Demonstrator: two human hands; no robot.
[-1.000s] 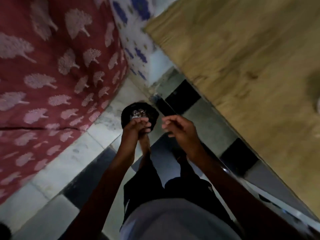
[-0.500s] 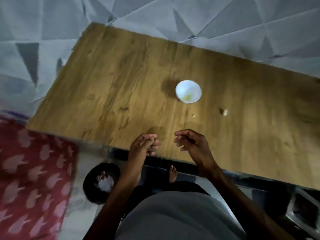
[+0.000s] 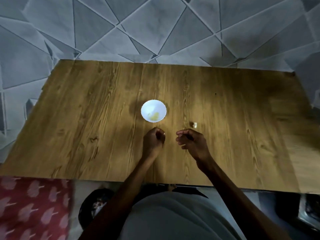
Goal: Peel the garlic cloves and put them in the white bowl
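Note:
The white bowl (image 3: 144, 108) stands at the middle of the wooden table (image 3: 86, 118), and pale yellow peeled garlic (image 3: 153, 116) lies in its bottom. An unpeeled garlic clove (image 3: 193, 124) sits on the table to the right of the bowl. My left hand (image 3: 153, 141) hovers just in front of the bowl with its fingers curled tight, and a small pale garlic clove (image 3: 163, 134) shows at its fingertips. To its right, my right hand (image 3: 191, 141) is loosely curled and holds nothing I can see.
A black bin (image 3: 90, 205) with peel scraps stands on the floor under the table's near edge at the left. A red patterned cloth (image 3: 31, 205) lies beside it. A grey geometric wall rises behind the table.
My view swung up from the floor bin to the table. Both hands moved from above the bin to over the table, close to the bowl.

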